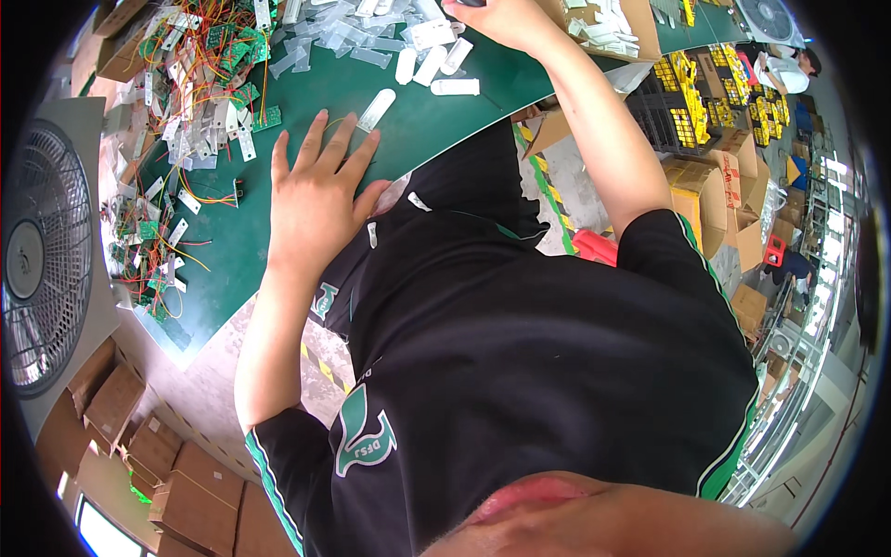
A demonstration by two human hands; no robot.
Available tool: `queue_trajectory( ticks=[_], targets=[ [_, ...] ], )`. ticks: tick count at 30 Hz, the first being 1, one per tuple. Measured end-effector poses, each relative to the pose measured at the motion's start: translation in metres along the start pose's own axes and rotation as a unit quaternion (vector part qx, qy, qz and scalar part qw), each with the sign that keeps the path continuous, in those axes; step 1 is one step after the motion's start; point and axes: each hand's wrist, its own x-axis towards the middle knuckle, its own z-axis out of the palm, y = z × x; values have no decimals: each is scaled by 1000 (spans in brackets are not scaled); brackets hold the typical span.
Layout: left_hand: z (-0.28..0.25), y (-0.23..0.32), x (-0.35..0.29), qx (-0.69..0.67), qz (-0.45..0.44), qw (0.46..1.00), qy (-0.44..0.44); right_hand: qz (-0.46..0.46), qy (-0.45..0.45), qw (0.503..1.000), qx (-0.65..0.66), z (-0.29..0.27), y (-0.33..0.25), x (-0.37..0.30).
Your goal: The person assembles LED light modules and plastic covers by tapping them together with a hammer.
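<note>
My left hand (pixel 320 195) lies on the green table (pixel 306 93) with its fingers spread, holding nothing. Just beyond its fingertips is a white, rounded plastic piece (pixel 376 110). At the top edge of the picture my right hand (pixel 506 20) is closed around a black object (pixel 467 3), which is mostly cut off, so its kind is unclear. Beside that hand lie several white plastic casings (pixel 431 66), one of them lying sideways (pixel 455 86) near the table's edge. A pile of clear plastic pieces (pixel 343 32) spreads behind them.
Green circuit boards with red and yellow wires (pixel 223 56) heap up on the left, more of them (pixel 153 232) by the near-left corner. A fan (pixel 42 251) stands further left. A cardboard box of white parts (pixel 640 23) and black-and-yellow crates (pixel 677 102) are on the right.
</note>
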Motion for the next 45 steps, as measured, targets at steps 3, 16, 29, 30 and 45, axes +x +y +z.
queue_trajectory(
  ticks=[3,16,29,30,45],
  targets=[
    [-1,0,1,0,2,1000,-1,35,-22,999,-20,1,-16,7],
    [-1,2,1,-4,-13,1000,-14,9,6,998,-64,-6,-16,4],
    [4,2,0,-9,-19,1000,-2,80,37,994,71,-14,-8,-9],
    [4,2,-1,-8,-20,1000,0,109,7,977,184,-11,1,-8],
    [8,2,-1,-8,-16,999,46,117,-257,838,467,47,-52,-78]
  ],
)
